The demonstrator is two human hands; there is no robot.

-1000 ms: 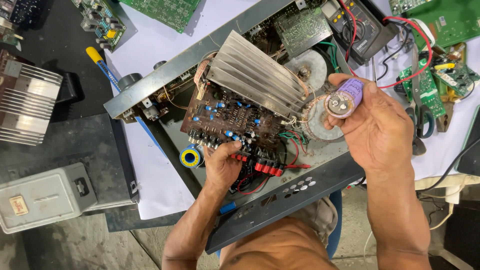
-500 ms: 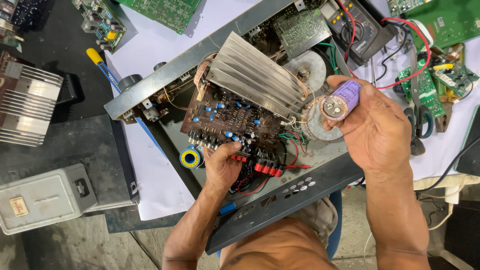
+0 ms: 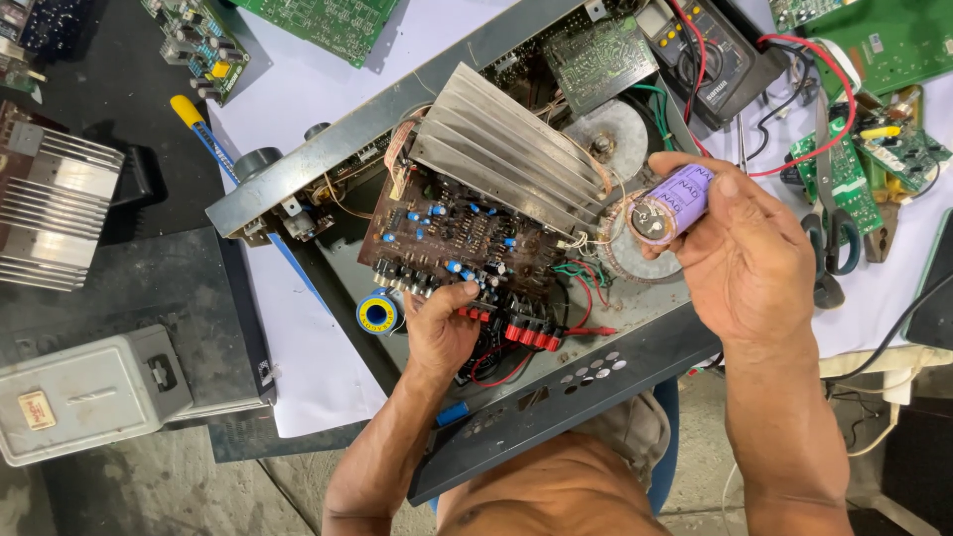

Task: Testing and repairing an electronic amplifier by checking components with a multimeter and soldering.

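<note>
At the far left of the desk a ribbed aluminium heat sink lies with its thin fins side by side, and nearer sits a dull grey metal box with rounded corners. Further right, a small yellow-and-blue reel of solder rests on white paper beside the open amplifier chassis, a shallow steel tray. Inside it, a brown circuit board dotted with blue parts is tilted up, with a slanted finned heat sink behind it. The left hand curls over the board's near edge, fingers closed on it just by a row of red terminals. To the right, the right hand pinches a purple cylindrical capacitor, its round metal end facing the camera, above a round wound transformer. Beyond it, green boards and scissors lie scattered.
</note>
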